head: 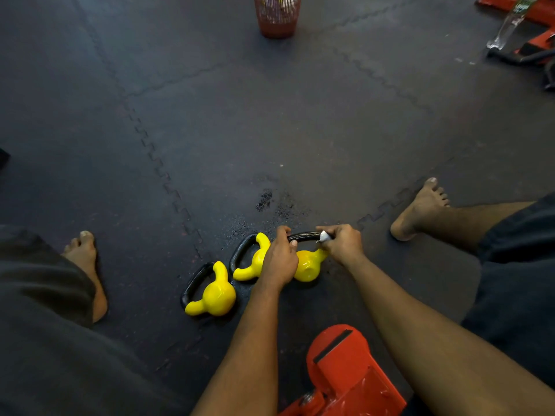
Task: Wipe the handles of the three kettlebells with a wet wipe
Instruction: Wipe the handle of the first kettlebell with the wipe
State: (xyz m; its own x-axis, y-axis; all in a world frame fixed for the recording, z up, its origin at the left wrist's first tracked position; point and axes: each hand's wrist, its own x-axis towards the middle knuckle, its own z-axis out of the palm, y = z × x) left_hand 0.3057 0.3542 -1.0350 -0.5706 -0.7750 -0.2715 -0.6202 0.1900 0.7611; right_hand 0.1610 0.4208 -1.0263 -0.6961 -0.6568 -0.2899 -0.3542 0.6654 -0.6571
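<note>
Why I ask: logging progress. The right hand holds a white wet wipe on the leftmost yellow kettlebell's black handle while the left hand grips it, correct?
No. The head view shows the right hand and white wet wipe on the black handle of the rightmost yellow kettlebell, not the leftmost; the left hand grips it.

A gym: interlocking rubber floor mats [270, 121], kettlebells [216, 295].

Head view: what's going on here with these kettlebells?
A person is working on three yellow kettlebells lying on the floor mat. The left hand grips the black handle of the rightmost kettlebell, while the right hand pinches a wet wipe against that handle's right end. The middle kettlebell and leftmost kettlebell lie alongside.
</note>
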